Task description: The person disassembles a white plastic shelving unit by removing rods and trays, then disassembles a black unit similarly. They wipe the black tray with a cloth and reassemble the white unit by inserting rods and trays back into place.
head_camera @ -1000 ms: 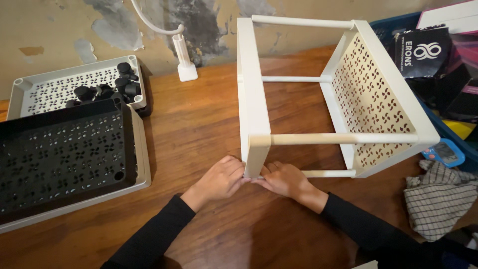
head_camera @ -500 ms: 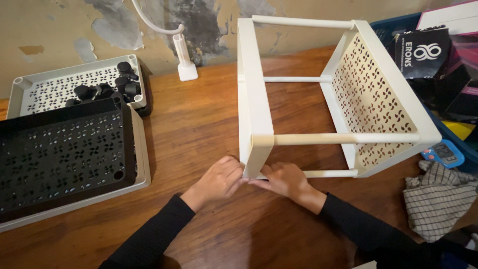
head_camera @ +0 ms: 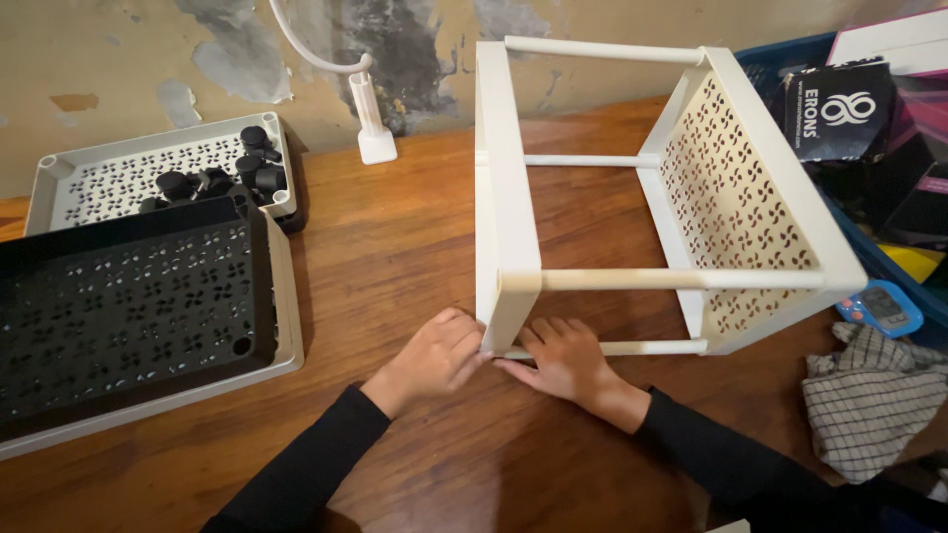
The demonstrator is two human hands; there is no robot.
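A white shelf frame [head_camera: 513, 197] lies on its side on the wooden table [head_camera: 395, 247], two perforated trays joined by thin white rods. My left hand [head_camera: 434, 355] grips the near bottom corner of the left tray with curled fingers. My right hand [head_camera: 563, 360] lies flat on the table just right of that corner, fingers touching the low rod [head_camera: 642, 347] where it meets the tray. Both sleeves are black.
A black perforated tray [head_camera: 118, 306] rests in a white tray at the left. Behind it another white tray [head_camera: 118, 178] holds several black caster wheels [head_camera: 257, 168]. A white lamp base [head_camera: 375, 138] stands by the wall. A checked cloth [head_camera: 869, 395], a blue timer [head_camera: 884, 308] and boxes [head_camera: 839, 109] sit right.
Both hands stay at the frame's near corner, shifting only slightly. The frame has not visibly moved.
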